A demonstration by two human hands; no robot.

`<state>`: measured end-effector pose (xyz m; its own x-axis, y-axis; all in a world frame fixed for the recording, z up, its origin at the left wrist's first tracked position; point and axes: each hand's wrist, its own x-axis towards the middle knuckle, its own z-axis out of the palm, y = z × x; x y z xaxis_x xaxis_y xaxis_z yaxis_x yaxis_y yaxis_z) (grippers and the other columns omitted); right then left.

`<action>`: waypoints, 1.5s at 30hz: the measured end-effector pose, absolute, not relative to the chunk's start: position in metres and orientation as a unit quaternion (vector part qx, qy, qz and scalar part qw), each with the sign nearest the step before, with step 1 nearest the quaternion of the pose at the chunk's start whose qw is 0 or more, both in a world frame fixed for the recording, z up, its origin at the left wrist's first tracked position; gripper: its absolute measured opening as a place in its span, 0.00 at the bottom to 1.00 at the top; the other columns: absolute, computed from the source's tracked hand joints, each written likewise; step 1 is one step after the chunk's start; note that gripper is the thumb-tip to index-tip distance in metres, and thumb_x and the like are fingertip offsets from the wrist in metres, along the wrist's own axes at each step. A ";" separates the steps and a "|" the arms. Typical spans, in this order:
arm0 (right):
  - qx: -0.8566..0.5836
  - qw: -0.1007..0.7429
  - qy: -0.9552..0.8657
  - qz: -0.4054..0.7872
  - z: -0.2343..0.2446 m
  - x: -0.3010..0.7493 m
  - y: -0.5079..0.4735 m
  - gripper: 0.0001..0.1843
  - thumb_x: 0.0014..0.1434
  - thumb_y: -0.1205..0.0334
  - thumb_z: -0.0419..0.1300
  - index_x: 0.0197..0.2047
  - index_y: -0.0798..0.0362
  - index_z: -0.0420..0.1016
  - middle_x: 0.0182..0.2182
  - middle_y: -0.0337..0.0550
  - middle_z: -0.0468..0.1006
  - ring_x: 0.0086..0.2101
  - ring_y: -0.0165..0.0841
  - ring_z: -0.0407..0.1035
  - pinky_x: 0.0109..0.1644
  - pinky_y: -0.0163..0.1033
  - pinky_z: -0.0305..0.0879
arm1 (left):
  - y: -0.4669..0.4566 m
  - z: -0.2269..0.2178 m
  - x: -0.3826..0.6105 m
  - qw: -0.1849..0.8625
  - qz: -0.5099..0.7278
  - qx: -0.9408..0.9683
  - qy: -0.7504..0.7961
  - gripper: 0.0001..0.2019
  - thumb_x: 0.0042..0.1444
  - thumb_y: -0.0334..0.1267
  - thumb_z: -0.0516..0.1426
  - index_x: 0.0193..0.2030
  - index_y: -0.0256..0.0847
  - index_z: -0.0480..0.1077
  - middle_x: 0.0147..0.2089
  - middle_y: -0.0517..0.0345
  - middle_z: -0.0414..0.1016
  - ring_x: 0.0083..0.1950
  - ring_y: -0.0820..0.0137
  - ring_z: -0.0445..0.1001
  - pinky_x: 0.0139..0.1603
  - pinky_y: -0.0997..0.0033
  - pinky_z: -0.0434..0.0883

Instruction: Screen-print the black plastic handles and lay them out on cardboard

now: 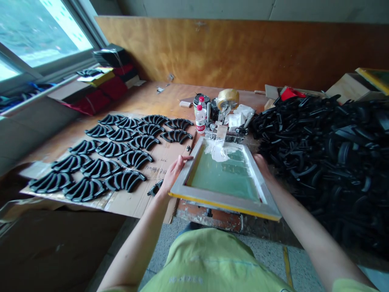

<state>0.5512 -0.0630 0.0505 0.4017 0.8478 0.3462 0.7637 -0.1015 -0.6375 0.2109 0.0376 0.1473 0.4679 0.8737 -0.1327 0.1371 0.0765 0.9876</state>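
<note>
**Fingers, status?** Left fingers [184,159] lie together across the rail of a yellow-edged wooden screen frame [225,205]. Right fingers [259,161] curl at its far edge; grip unclear.

**Frame location?** Centre of the wooden worktop [146,97]. Green mesh [223,180], white paste [215,151] at 12 o'clock.

**Progress?** Curved black plastic pieces [124,180] lie in rows on flattened cardboard [136,207] at 9 o'clock. A large black heap [322,162] remains at 3 o'clock.

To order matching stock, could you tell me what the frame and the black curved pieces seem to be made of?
The frame looks like pale wood, matte, with yellow paint along its near edge. The black curved pieces look like moulded plastic or rubber, judging by their uniform satin sheen; the look leaves open which.
</note>
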 end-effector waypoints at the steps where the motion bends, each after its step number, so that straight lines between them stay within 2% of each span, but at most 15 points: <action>1: -0.755 0.394 -0.522 0.042 0.059 0.561 -0.061 0.15 0.62 0.66 0.51 0.38 0.59 0.79 0.31 0.45 0.79 0.41 0.34 0.73 0.43 0.32 0.70 | 0.033 0.133 0.204 0.611 0.275 0.603 0.433 0.31 0.56 0.61 0.53 0.53 0.37 0.73 0.36 0.54 0.77 0.31 0.70 0.72 0.29 0.73 0.68; 3: -0.774 0.365 -0.517 -0.003 0.075 0.566 -0.046 0.13 0.59 0.67 0.56 0.45 0.58 0.77 0.42 0.51 0.78 0.46 0.38 0.71 0.49 0.38 0.69 | 0.027 0.101 0.195 0.619 0.242 0.590 0.458 0.34 0.53 0.59 0.57 0.61 0.40 0.67 0.37 0.55 0.77 0.32 0.70 0.73 0.30 0.74 0.68; 5: -0.760 0.333 -0.557 -0.046 0.089 0.551 -0.018 0.24 0.56 0.66 0.62 0.56 0.57 0.71 0.55 0.55 0.70 0.54 0.42 0.65 0.57 0.44 0.64 | 0.024 0.071 0.192 0.617 0.228 0.579 0.481 0.38 0.52 0.56 0.59 0.67 0.42 0.60 0.36 0.56 0.77 0.32 0.70 0.73 0.31 0.74 0.69; 6: -0.743 0.312 -0.589 -0.061 0.094 0.539 -0.001 0.28 0.54 0.66 0.64 0.59 0.56 0.68 0.58 0.55 0.67 0.56 0.44 0.62 0.58 0.46 0.62 | 0.024 0.059 0.192 0.612 0.225 0.579 0.490 0.39 0.52 0.55 0.59 0.68 0.42 0.57 0.37 0.57 0.77 0.32 0.70 0.73 0.32 0.74 0.69; 8: -0.717 0.260 -0.644 -0.063 0.098 0.514 0.029 0.27 0.53 0.68 0.64 0.57 0.56 0.69 0.54 0.55 0.69 0.54 0.45 0.62 0.56 0.47 0.63 | 0.025 0.042 0.193 0.604 0.222 0.582 0.498 0.38 0.53 0.54 0.58 0.68 0.42 0.57 0.39 0.56 0.77 0.34 0.70 0.74 0.35 0.73 0.69; 12: -0.714 0.160 -0.682 -0.011 0.085 0.485 0.047 0.08 0.58 0.71 0.57 0.41 0.56 0.74 0.36 0.50 0.76 0.40 0.40 0.68 0.45 0.43 0.65 | 0.028 0.030 0.194 0.600 0.216 0.592 0.492 0.36 0.54 0.55 0.57 0.67 0.41 0.60 0.41 0.55 0.78 0.36 0.69 0.74 0.38 0.72 0.69; 15: -0.671 0.138 -0.729 0.003 0.074 0.485 0.019 0.09 0.60 0.71 0.53 0.34 0.55 0.74 0.31 0.48 0.76 0.36 0.38 0.67 0.41 0.40 0.62 | 0.029 0.026 0.193 0.586 0.215 0.601 0.498 0.35 0.54 0.56 0.56 0.65 0.40 0.62 0.40 0.55 0.77 0.38 0.68 0.74 0.40 0.71 0.69; 21: -0.542 0.135 -0.826 0.073 0.088 0.500 -0.022 0.09 0.57 0.73 0.54 0.31 0.53 0.74 0.30 0.43 0.75 0.35 0.35 0.67 0.38 0.37 0.59 | 0.029 0.019 0.192 0.574 0.221 0.610 0.500 0.33 0.54 0.56 0.56 0.63 0.41 0.65 0.40 0.56 0.77 0.41 0.67 0.74 0.44 0.71 0.69; 24: -0.579 0.172 -0.794 0.064 0.086 0.499 -0.014 0.07 0.56 0.71 0.57 0.30 0.52 0.75 0.29 0.42 0.75 0.34 0.35 0.67 0.38 0.37 0.59 | 0.027 0.025 0.193 0.582 0.230 0.598 0.500 0.32 0.53 0.56 0.57 0.62 0.40 0.66 0.40 0.55 0.77 0.39 0.68 0.74 0.41 0.72 0.69; 29: -0.577 0.230 -0.784 0.021 0.064 0.486 -0.030 0.13 0.57 0.76 0.53 0.39 0.55 0.77 0.38 0.48 0.77 0.42 0.40 0.67 0.44 0.41 0.64 | 0.024 0.039 0.194 0.604 0.232 0.581 0.494 0.34 0.52 0.55 0.58 0.62 0.38 0.65 0.37 0.56 0.78 0.35 0.68 0.74 0.37 0.72 0.69; 34: -0.591 0.252 -0.763 0.074 0.076 0.495 -0.018 0.10 0.59 0.66 0.60 0.44 0.50 0.77 0.37 0.42 0.78 0.38 0.36 0.70 0.43 0.40 0.65 | 0.024 0.052 0.194 0.593 0.220 0.586 0.506 0.34 0.51 0.55 0.59 0.62 0.39 0.66 0.37 0.54 0.78 0.34 0.68 0.74 0.34 0.73 0.68; 37: -0.673 0.256 -0.691 0.060 0.097 0.505 0.020 0.25 0.57 0.62 0.64 0.58 0.45 0.70 0.40 0.41 0.77 0.38 0.35 0.71 0.42 0.38 0.65 | 0.027 0.073 0.191 0.601 0.200 0.585 0.506 0.36 0.50 0.55 0.60 0.64 0.41 0.64 0.36 0.56 0.78 0.32 0.69 0.73 0.31 0.74 0.68; 39: -0.724 0.243 -0.645 0.031 0.112 0.517 0.036 0.31 0.57 0.60 0.65 0.63 0.45 0.65 0.41 0.42 0.77 0.38 0.35 0.71 0.42 0.37 0.64 | 0.029 0.097 0.191 0.614 0.202 0.585 0.490 0.35 0.50 0.56 0.60 0.63 0.43 0.65 0.37 0.57 0.78 0.32 0.69 0.73 0.30 0.74 0.68; 42: -0.779 0.264 -0.568 -0.019 0.123 0.551 0.030 0.26 0.61 0.58 0.59 0.63 0.50 0.65 0.40 0.44 0.77 0.38 0.35 0.70 0.43 0.37 0.62 | 0.034 0.137 0.198 0.637 0.245 0.573 0.454 0.28 0.53 0.58 0.57 0.55 0.42 0.73 0.39 0.56 0.77 0.34 0.68 0.74 0.31 0.73 0.69; 45: -0.838 0.294 -0.460 -0.024 0.111 0.585 -0.002 0.18 0.66 0.64 0.49 0.56 0.57 0.68 0.38 0.50 0.78 0.38 0.37 0.70 0.43 0.39 0.61 | 0.045 0.173 0.220 0.632 0.346 0.577 0.385 0.24 0.57 0.57 0.54 0.49 0.40 0.74 0.44 0.54 0.76 0.40 0.66 0.75 0.37 0.71 0.72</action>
<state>0.5848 -0.0023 0.1114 0.5761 0.7565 0.3096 0.7842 -0.4047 -0.4705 0.2197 0.0452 0.1734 0.4641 0.8814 -0.0877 0.0066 0.0955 0.9954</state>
